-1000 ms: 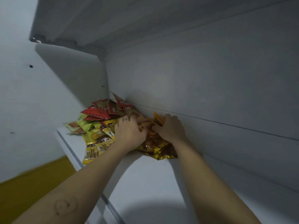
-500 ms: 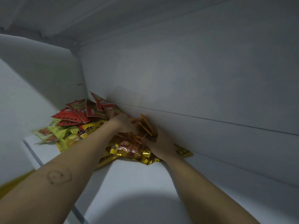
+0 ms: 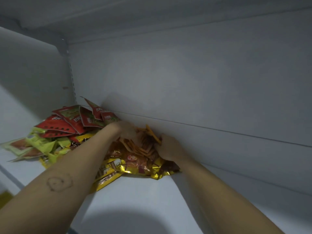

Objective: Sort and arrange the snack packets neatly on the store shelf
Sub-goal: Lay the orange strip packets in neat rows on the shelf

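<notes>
Set against the frame a second ago, the view has swung right. The yellow strip (image 3: pixel 3 197) left of the pile (image 3: pixel 81 142) has shrunk to a sliver at the picture's edge, and more of the back wall (image 3: pixel 194 78) shows. Both hands have stayed in the pile's right half. The right hand (image 3: pixel 170 149) lay flat over the orange packets (image 3: pixel 148 141) then; now it sits at their right end.

The back wall is pale grey panelling, with a seam running right from behind the pile. The white shelf (image 3: pixel 135 200) carries the pile far back on its left, against that wall. A side wall (image 3: pixel 33 73) stands left of the pile and an upper shelf (image 3: pixel 118 14) hangs above it. A round shadow (image 3: pixel 131 222) lies on the shelf in front of the pile.

Within the pile, red packets (image 3: pixel 67 122) lie back left, green packets (image 3: pixel 42 144) front left, yellow packets (image 3: pixel 108 174) at the front under the left forearm, and gold packets (image 3: pixel 143 166) front right. The orange packets stand on edge at the top right, by the wall.

The right hand grips the orange packets' right end, fingers curled round them. The left hand (image 3: pixel 125 130) reaches across the pile to their left end; it is blurred, so whether it pinches or only touches them cannot be told. A drawn mark (image 3: pixel 59 182) shows on the left forearm.
</notes>
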### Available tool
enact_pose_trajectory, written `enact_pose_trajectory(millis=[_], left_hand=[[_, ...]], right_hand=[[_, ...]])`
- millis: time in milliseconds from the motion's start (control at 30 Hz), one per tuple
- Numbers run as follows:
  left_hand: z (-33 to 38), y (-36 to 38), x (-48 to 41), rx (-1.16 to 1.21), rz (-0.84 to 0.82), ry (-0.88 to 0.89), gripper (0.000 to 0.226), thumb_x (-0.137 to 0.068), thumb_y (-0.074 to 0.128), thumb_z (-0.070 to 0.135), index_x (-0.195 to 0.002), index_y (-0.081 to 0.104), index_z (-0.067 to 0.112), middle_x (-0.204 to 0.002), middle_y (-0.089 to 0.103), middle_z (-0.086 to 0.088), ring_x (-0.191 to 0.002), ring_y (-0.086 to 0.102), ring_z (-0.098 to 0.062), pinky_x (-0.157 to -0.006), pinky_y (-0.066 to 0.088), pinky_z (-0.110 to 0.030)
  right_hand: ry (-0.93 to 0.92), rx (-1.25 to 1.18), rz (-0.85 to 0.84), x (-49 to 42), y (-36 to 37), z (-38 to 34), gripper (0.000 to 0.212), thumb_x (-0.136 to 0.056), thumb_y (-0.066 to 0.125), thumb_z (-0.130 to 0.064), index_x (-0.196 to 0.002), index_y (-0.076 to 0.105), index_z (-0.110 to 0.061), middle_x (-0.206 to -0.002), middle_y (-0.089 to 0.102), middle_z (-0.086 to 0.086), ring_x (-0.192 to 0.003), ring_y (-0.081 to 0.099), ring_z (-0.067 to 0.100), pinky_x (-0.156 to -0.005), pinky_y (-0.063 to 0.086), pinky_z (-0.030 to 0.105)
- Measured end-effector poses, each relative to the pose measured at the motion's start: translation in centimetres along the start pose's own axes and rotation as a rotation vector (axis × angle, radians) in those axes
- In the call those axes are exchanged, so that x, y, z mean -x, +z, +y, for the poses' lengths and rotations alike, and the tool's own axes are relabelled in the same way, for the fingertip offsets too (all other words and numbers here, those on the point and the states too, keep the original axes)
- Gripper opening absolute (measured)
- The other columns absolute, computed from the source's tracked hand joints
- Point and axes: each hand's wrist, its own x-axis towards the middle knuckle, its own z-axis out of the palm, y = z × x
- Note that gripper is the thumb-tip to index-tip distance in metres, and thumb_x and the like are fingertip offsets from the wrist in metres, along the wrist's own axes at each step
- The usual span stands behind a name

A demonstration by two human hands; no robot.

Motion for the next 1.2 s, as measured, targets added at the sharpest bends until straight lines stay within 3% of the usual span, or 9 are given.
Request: enact_pose_trajectory(millis=[133,333,500,567,667,833,967,1100,1200], left_hand=[[-0.4,0.4,-1.1,0.189,-0.02,-0.001,0.02,-0.077,0.082,0.021,-0.084,0.065,0.015,-0.094,0.069,-0.003,-0.081,0.067,-0.02,-0.061,0.054,-0.026],[-0.3,0.7,-1.3,0.458,-0.026,0.081,0.025,-0.077,0.082,0.03,-0.088,0.063,0.017,-0.095,0.062,0.0,-0.085,0.062,-0.018,-0.068,0.061,-0.034],[-0.3,1.7,-1.4,0.584,-0.006,0.131,0.016,-0.079,0.08,0.017,-0.083,0.065,0.012,-0.096,0.065,-0.008,-0.088,0.065,-0.025,-0.079,0.061,-0.046],[-0.9,1.9,-1.4,0.611,0.01,0.146,0.02,-0.081,0.077,0.014,-0.098,0.067,0.01,-0.11,0.065,-0.011,-0.103,0.064,-0.031,-0.086,0.058,-0.042],[-1.9,2.2,-1.6,0.758,0.008,0.121,0.06,-0.074,0.08,0.011,-0.129,0.059,0.002,-0.123,0.063,-0.012,-0.112,0.061,-0.032,-0.09,0.057,-0.043],[-2.8,1.7,-1.3,1.015,0.011,0.154,0.055,-0.07,0.083,0.004,-0.122,0.062,0.005,-0.109,0.069,-0.018,-0.097,0.068,-0.034,-0.075,0.061,-0.051],[-2.3,1.0,-0.8,1.275,0.009,0.242,0.042,-0.077,0.077,0.001,-0.117,0.065,0.002,-0.1,0.073,-0.019,-0.085,0.073,-0.031,-0.066,0.062,-0.04],[-0.7,1.6,-0.5,1.573,-0.108,0.388,0.064,-0.089,0.064,-0.001,-0.148,0.042,0.01,-0.146,0.051,-0.01,-0.125,0.057,-0.033,-0.093,0.055,-0.051],[1.8,2.9,0.2,1.687,-0.133,0.468,0.064,-0.087,0.063,-0.008,-0.146,0.042,0.003,-0.148,0.049,-0.013,-0.129,0.053,-0.035,-0.101,0.048,-0.057]], right_hand=[[0.018,0.125,0.036,-0.5,0.6,-0.7,0.043,-0.098,0.05,-0.043,-0.12,0.055,-0.007,-0.121,0.062,0.017,-0.112,0.058,0.035,-0.082,0.041,0.033],[0.043,0.218,0.15,0.7,2.5,-0.9,0.039,-0.104,0.035,-0.039,-0.121,0.057,-0.012,-0.121,0.064,0.013,-0.112,0.06,0.033,-0.088,0.046,0.037],[0.058,0.194,0.198,1.1,2.3,-1.2,0.035,-0.104,0.036,-0.037,-0.118,0.056,-0.011,-0.119,0.064,0.013,-0.11,0.06,0.033,-0.083,0.044,0.036],[0.055,0.174,0.207,1.5,2.1,-1.3,0.035,-0.104,0.037,-0.037,-0.117,0.055,-0.01,-0.118,0.064,0.013,-0.109,0.06,0.033,-0.083,0.044,0.037],[0.036,0.139,0.235,1.7,1.7,-1.6,0.032,-0.104,0.039,-0.035,-0.118,0.054,-0.011,-0.117,0.064,0.012,-0.108,0.06,0.032,-0.082,0.043,0.036],[0.012,0.161,0.4,1.8,-0.4,-3.2,0.031,-0.099,0.049,-0.035,-0.124,0.053,-0.018,-0.118,0.061,0.005,-0.107,0.06,0.031,-0.081,0.043,0.035],[-0.095,0.199,0.478,2.1,-3.0,-4.7,0.04,-0.093,0.061,-0.027,-0.13,0.052,-0.015,-0.124,0.055,0.008,-0.105,0.06,0.031,-0.071,0.034,0.03],[-0.183,0.303,0.479,3.2,-6.4,-5.2,0.043,-0.086,0.066,-0.019,-0.127,0.052,-0.011,-0.122,0.055,0.01,-0.107,0.054,0.031,-0.071,0.032,0.03],[-0.137,0.334,0.385,4.5,-9.3,-4.6,0.04,-0.087,0.067,-0.023,-0.12,0.047,-0.016,-0.111,0.057,0.005,-0.098,0.054,0.026,-0.068,0.036,0.033]])
